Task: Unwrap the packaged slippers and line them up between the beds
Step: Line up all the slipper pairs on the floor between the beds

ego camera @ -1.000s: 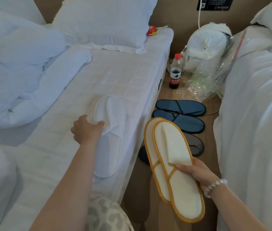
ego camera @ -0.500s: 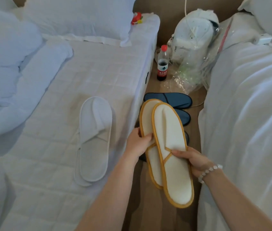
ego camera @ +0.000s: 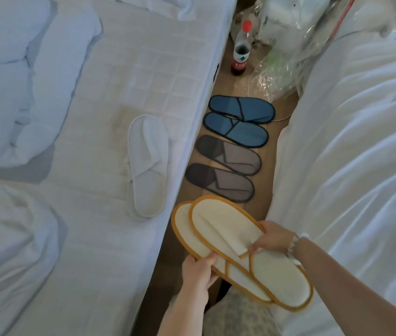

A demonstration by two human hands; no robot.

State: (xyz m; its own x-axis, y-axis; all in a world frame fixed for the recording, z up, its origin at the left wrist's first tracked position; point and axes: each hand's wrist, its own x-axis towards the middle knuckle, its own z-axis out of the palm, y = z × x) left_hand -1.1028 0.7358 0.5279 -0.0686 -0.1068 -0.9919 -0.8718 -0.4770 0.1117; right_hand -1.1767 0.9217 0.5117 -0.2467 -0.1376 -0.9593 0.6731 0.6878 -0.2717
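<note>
Two cream slippers with orange trim (ego camera: 218,229) overlap in the air above the wooden floor between the beds. My left hand (ego camera: 198,270) grips the lower slipper's left edge. My right hand (ego camera: 273,238) pinches the upper slipper at its strap. On the floor beyond them lie a pair of grey slippers (ego camera: 226,168) and a pair of blue slippers (ego camera: 239,120), side by side in a row. A white pair of slippers (ego camera: 147,163), stacked, lies on the left bed near its edge.
The floor gap (ego camera: 272,127) is narrow between the left bed (ego camera: 109,93) and the right bed (ego camera: 349,146). A bottle with a red cap (ego camera: 240,52) and crumpled clear plastic wrapping (ego camera: 277,69) stand at the far end. A patterned cloth (ego camera: 238,316) lies below my hands.
The view has tilted down over the floor gap. My hands have turned the cream slippers more sideways and lowered them toward the floor, just short of the grey pair.
</note>
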